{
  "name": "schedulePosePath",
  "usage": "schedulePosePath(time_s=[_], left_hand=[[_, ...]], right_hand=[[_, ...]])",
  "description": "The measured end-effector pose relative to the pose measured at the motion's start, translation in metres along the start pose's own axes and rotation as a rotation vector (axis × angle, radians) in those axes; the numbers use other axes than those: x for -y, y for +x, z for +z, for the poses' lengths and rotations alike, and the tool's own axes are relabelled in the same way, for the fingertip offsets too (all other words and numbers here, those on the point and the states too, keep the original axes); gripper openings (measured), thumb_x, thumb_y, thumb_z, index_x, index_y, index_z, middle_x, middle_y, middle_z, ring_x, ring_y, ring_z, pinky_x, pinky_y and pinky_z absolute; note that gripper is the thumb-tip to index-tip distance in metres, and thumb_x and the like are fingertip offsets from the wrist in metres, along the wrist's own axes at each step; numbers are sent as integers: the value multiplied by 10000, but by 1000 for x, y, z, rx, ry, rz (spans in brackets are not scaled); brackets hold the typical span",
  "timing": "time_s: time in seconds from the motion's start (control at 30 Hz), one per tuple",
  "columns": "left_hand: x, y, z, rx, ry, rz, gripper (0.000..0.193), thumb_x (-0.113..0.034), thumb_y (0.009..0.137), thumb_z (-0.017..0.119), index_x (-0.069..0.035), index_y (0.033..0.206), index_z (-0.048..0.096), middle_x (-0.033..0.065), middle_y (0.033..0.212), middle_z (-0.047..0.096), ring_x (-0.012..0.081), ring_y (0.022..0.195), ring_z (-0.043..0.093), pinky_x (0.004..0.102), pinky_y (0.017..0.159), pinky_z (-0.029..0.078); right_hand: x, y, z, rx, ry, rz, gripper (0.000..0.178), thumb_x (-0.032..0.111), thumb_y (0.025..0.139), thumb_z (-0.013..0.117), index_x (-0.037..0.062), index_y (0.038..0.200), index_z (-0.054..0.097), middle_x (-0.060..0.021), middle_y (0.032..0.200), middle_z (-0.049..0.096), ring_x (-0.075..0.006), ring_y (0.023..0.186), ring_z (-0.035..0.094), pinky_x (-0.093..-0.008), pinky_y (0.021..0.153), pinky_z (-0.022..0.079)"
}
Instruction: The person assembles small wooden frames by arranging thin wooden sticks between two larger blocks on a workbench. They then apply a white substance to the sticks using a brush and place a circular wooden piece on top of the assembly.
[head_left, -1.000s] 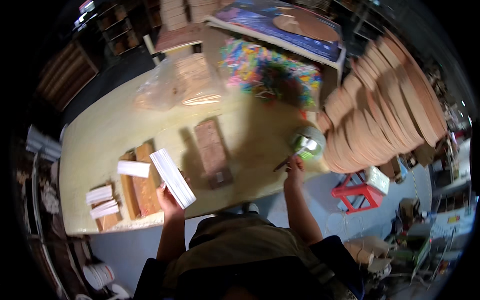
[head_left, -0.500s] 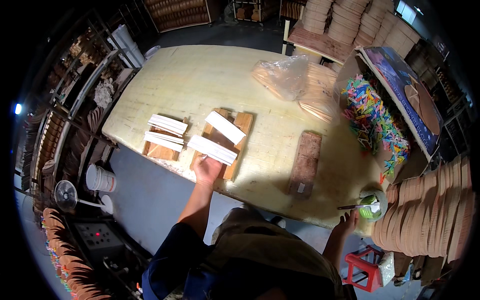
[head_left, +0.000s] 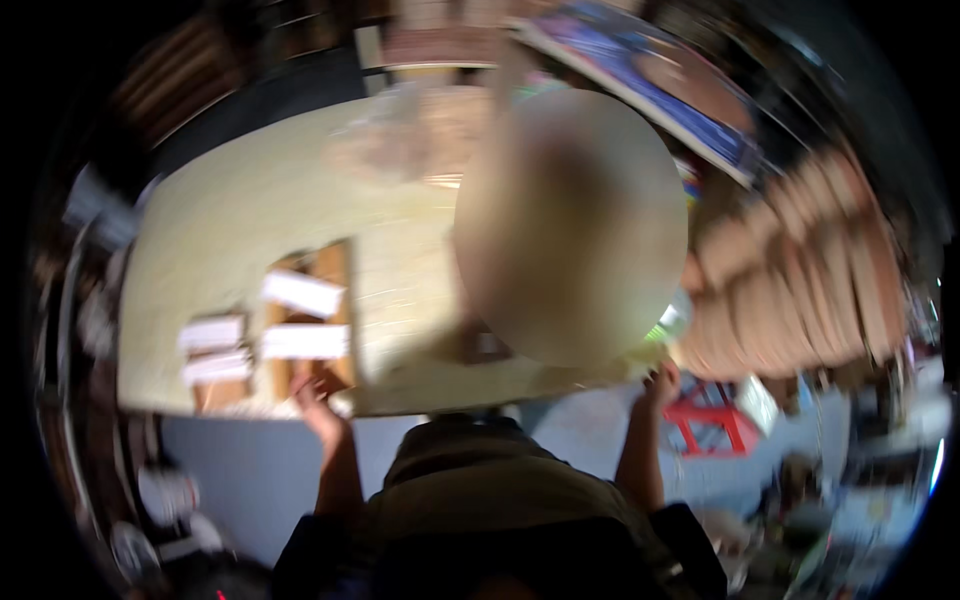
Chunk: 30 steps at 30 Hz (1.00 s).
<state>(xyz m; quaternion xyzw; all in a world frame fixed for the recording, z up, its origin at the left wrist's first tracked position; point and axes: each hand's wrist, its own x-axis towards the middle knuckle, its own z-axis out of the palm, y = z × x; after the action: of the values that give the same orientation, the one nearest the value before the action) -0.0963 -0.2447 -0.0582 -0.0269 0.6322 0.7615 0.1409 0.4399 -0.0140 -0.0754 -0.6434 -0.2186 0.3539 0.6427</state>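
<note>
My left hand (head_left: 322,408) is at the table's near edge, by a wooden block frame (head_left: 333,265) that carries two white strips (head_left: 306,341). Its fingers are smeared by motion. To the left, a smaller wooden block (head_left: 222,392) bears more white strips (head_left: 212,334). My right hand (head_left: 657,385) is at the edge on the right, just below a tub with something green in it (head_left: 668,322). Blur hides whether these fingers hold anything. A large, pale, blurred round shape (head_left: 570,230) covers the table's right part and what lies there.
The pale worktable (head_left: 230,190) carries a plastic-wrapped bundle (head_left: 385,140) at the back. Stacked curved wooden pieces (head_left: 790,285) stand on the right, below a dark printed box panel (head_left: 650,70). A red stool (head_left: 710,425) is on the floor at right.
The view has swung right, so the table and blocks appear further left. My left hand is now lower, below the white strips. The pale round shape now hides the brown slab and most of the coloured clips.
</note>
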Motion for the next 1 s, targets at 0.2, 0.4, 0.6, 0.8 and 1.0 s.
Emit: schedulePosePath(time_s=[0.2,0.4,0.6,0.8,1.0], left_hand=[[1,-83,104,692,14,69,208,-145,980,483,-53,1153,555,19,954,551,92,792,502,245,720,421],[44,-215,196,1354,342,-470,213,-172,934,576,-48,1107,583,40,920,616,106,790,586,252,667,493],[109,-331,275,1471,454,-917,223,-230,959,534,-60,1093,586,64,937,644,143,773,614,279,670,520],[157,-410,335,1265,343,-1105,279,-338,969,493,-65,963,550,24,764,577,161,638,581,305,544,479],[172,-411,346,1498,604,-607,269,-326,959,482,-57,942,496,22,680,495,140,514,489,322,438,388]], right_hand=[[7,68,0,47,-84,-140,157,33,868,626,68,1016,589,-24,860,649,-139,679,583,-275,598,457],[37,43,16,104,-728,-547,428,155,825,678,141,1240,577,-136,761,659,-325,672,644,-439,653,513],[68,50,26,149,-984,-463,166,192,841,637,70,951,660,-166,730,645,-370,692,634,-440,640,495],[87,38,-4,254,-802,-536,161,203,855,628,44,828,633,-180,707,633,-376,661,625,-443,576,474],[90,45,-3,245,-769,-598,156,188,858,625,35,832,637,-204,743,636,-404,688,619,-468,582,464]])
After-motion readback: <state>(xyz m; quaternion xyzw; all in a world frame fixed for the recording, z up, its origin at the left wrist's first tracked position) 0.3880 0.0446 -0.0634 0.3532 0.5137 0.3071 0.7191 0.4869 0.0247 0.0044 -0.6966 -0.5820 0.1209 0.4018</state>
